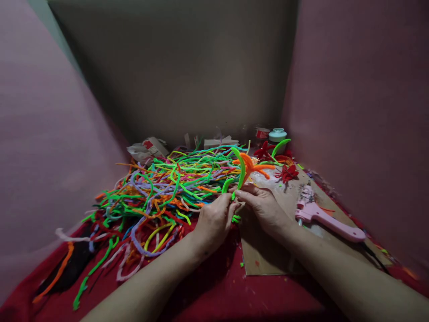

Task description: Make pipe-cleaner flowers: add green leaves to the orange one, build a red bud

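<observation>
While the orange flower (248, 164) stands upright beside green leaves (241, 169), the left hand (214, 216) and right hand (266, 208) pinch its base near the cardboard (259, 257). Pipe cleaners (174, 183) lie heaped on the left; on the right, a glue gun (317, 213) rests near a red flower (288, 173).

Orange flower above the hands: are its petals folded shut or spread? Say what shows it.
Spread. The orange flower has petals splaying outward, some reaching right, above the left hand and right hand.
</observation>
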{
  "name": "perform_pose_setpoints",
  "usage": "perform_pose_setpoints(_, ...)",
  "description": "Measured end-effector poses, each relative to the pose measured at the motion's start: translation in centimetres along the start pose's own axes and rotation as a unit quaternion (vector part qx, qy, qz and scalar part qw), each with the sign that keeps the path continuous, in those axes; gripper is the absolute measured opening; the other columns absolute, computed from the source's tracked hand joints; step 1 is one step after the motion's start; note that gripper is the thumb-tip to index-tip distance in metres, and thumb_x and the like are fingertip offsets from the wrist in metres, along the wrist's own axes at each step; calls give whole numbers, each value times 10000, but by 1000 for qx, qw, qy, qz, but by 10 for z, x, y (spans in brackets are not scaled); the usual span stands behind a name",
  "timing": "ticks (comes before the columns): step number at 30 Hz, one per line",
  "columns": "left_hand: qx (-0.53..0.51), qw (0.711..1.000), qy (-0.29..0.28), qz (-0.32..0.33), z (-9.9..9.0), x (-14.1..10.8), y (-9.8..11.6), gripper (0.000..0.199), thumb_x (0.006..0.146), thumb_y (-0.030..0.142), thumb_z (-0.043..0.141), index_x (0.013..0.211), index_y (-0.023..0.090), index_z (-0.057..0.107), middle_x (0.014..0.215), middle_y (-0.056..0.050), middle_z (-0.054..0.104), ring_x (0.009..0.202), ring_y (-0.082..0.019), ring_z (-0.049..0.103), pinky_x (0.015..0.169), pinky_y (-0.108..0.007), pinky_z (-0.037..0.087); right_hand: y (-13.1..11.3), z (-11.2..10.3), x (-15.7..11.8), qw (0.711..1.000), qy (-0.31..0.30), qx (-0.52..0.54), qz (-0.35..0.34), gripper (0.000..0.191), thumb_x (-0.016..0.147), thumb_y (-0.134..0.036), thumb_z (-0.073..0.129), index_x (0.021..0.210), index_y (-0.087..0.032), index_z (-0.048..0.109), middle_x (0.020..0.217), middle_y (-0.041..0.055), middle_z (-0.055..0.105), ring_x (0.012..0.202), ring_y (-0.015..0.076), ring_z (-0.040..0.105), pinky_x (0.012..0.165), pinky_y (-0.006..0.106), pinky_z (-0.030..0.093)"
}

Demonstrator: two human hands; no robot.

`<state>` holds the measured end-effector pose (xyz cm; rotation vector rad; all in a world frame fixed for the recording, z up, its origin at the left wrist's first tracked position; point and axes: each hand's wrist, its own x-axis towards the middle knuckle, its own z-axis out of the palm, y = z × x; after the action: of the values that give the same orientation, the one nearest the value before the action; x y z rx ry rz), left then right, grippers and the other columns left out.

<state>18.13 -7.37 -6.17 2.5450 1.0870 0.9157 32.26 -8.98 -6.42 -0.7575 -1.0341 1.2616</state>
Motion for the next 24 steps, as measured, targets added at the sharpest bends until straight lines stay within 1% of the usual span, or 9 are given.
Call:
perform_pose_setpoints(2,37,999,-3,8,1,-1,-3,189,909,264,390,883,182,558,765,-45,607,671,-147,562,627,-239,375,0,0,-1,1000,-3,-17,8,185,752,-300,641,883,-199,724,872,31,709,800,178,614,719,298,457)
perform_pose_setpoints(4,51,999,-9,18,2,-1,-6,213,917,261,365,863,184,556,741,-39,586,641,-139,535,612,-234,362,-1,1,-2,1000,-5,-27,12,188,760,-311,635,884,-201,723,843,27,707,757,172,611,692,297,458)
perform_pose_setpoints(7,43,998,-11,34,1,-2,-9,198,901,222,374,832,181,555,713,-29,551,616,-129,486,594,-231,337,-1,2,-2,999,-9,-32,-8,169,761,-302,636,878,-221,728,851,13,708,797,170,612,800,318,449)
perform_pose_setpoints(10,-33,999,7,10,-2,1,-6,185,868,190,417,740,180,551,660,-3,519,584,-110,437,584,-223,320,-2,3,-2,999,-12,-44,-29,168,763,-293,631,885,-234,731,870,13,709,865,178,614,885,336,423)
perform_pose_setpoints(13,-174,982,-1,-68,-8,6,2,210,858,243,456,696,172,569,616,19,497,555,-93,400,551,-209,314,-4,3,-2,995,-13,-93,-18,234,786,-339,599,950,-221,719,886,39,708,829,199,625,801,355,466)
perform_pose_setpoints(15,-278,951,-25,-131,-13,9,8,209,844,295,487,719,163,590,573,37,457,511,-81,362,501,-203,294,-7,2,-3,991,-12,-133,-20,259,787,-353,594,969,-215,716,898,50,708,848,216,628,776,359,474)
perform_pose_setpoints(18,-419,882,-66,-205,-17,12,13,258,815,358,535,654,156,539,488,66,370,414,-55,286,424,-201,227,-12,1,-3,986,-16,-160,-49,225,780,-319,592,935,-224,725,897,41,711,926,229,620,851,367,447)
perform_pose_setpoints(21,-514,819,-99,-235,-19,12,13,334,799,382,572,581,157,456,454,73,357,366,-34,258,390,-195,182,-17,2,-3,981,-29,-183,-63,215,789,-289,569,916,-225,730,902,39,709,944,238,612,850,366,440)
perform_pose_setpoints(24,-584,765,-124,-242,-18,11,13,310,794,384,596,627,145,492,453,79,367,343,-16,248,374,-172,177,-19,2,-3,983,-31,-176,-45,198,788,-275,565,882,-238,735,901,26,706,934,230,610,815,340,446)
